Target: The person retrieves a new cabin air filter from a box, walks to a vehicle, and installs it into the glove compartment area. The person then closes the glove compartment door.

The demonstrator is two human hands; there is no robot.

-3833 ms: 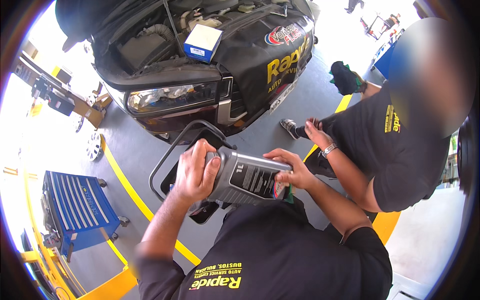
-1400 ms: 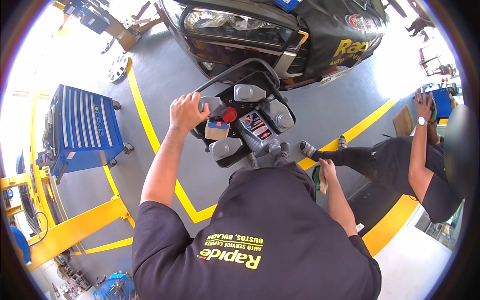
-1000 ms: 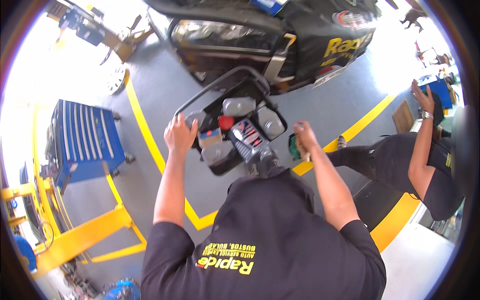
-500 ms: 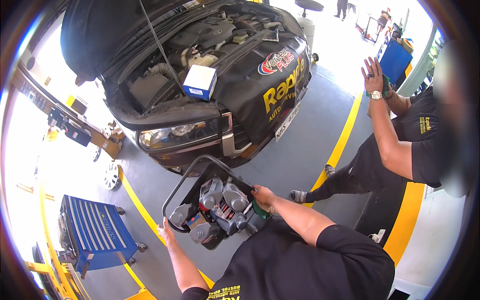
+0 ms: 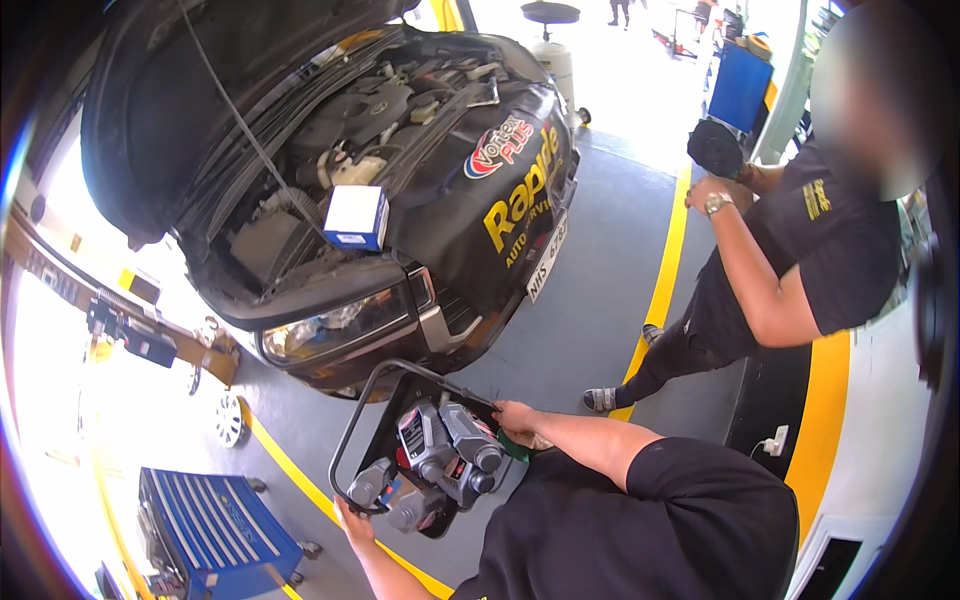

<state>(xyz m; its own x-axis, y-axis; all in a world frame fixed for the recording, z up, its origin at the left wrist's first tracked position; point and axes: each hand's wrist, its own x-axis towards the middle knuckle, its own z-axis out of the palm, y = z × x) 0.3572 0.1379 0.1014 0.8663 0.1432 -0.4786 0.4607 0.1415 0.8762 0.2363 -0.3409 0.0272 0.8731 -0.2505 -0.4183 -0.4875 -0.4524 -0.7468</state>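
Observation:
A black carrier basket with a looped tubular handle hangs low in front of me, tilted. Several grey plastic bottles with round grey caps crowd inside it. My left hand is closed on the basket's near left edge, beside the handle's lower end. On the far right side, my right hand grips the basket's edge by the handle. Something green shows under my right wrist; its kind is unclear. The basket's underside is hidden.
Just beyond the basket stands a car with its hood raised; a white and blue box rests on its front edge. A co-worker stands at right, holding a black cap-like thing. A blue tool cart is at lower left.
The view has shifted, so the car sits further left. My hands keep their hold as the basket swings slightly. The co-worker's raised hands have come down, and a black cap-like thing now shows there.

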